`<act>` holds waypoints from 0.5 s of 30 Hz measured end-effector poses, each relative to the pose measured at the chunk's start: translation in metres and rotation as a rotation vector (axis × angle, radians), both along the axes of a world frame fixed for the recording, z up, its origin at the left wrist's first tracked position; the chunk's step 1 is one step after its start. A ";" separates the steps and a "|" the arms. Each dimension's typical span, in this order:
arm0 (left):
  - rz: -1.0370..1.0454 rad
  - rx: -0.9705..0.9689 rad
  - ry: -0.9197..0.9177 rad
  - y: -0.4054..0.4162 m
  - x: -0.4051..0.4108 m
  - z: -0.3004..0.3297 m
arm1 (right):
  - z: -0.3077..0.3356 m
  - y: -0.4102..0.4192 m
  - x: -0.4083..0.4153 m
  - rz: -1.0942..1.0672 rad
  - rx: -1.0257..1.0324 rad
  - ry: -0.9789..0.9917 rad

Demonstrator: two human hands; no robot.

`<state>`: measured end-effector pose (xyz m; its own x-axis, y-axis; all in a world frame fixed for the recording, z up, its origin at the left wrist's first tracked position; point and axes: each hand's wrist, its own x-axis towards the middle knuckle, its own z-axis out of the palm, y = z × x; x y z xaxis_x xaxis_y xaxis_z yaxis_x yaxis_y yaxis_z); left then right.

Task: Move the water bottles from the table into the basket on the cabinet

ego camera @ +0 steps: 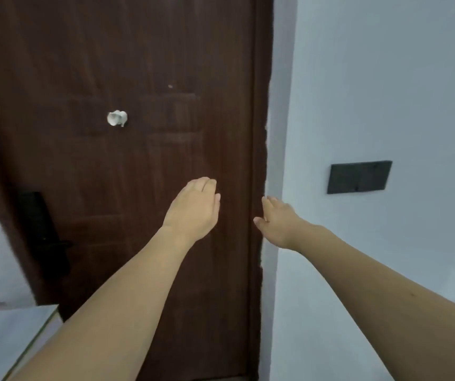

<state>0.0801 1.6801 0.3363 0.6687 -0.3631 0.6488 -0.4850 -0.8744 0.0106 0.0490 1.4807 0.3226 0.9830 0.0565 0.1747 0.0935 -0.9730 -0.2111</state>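
No water bottle, basket or cabinet shows in the head view. Both my arms stretch forward in front of a dark brown door (116,160). My left hand (193,207) hangs at the centre, palm down, fingers loosely curled, holding nothing. My right hand (278,218) is just right of it, level with the door's right edge, fingers spread and empty. A gap of about a hand's width separates the two hands.
A white hook (117,118) sticks out of the door's upper middle. A black lock with a lever handle (45,232) sits at the door's left. A black switch panel (359,177) is on the pale wall to the right. A light-topped surface's corner (9,334) shows at bottom left.
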 end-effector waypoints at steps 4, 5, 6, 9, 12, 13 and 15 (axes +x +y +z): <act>-0.240 0.015 -0.021 -0.104 -0.008 0.006 | 0.005 -0.089 -0.048 -0.209 0.023 0.012; -0.289 0.039 -0.013 -0.130 -0.012 0.006 | 0.005 -0.110 -0.061 -0.263 0.027 0.015; -0.335 0.063 -0.006 -0.156 -0.016 0.005 | 0.004 -0.131 -0.074 -0.316 0.027 0.023; -0.467 0.032 0.075 -0.228 -0.033 0.003 | 0.001 -0.192 -0.113 -0.460 0.012 0.029; -0.602 0.014 0.124 -0.294 -0.055 0.002 | -0.005 -0.245 -0.156 -0.595 0.004 0.034; -0.641 0.025 0.133 -0.314 -0.063 0.002 | -0.006 -0.261 -0.169 -0.639 0.004 0.035; -0.710 0.056 0.166 -0.354 -0.080 0.002 | -0.008 -0.290 -0.196 -0.723 -0.002 0.036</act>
<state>0.0002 1.3259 0.3379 0.3475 -0.7757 0.5268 -0.9313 -0.3507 0.0979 -0.1465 1.1902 0.3141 0.7799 -0.6096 0.1418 -0.5805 -0.7892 -0.2003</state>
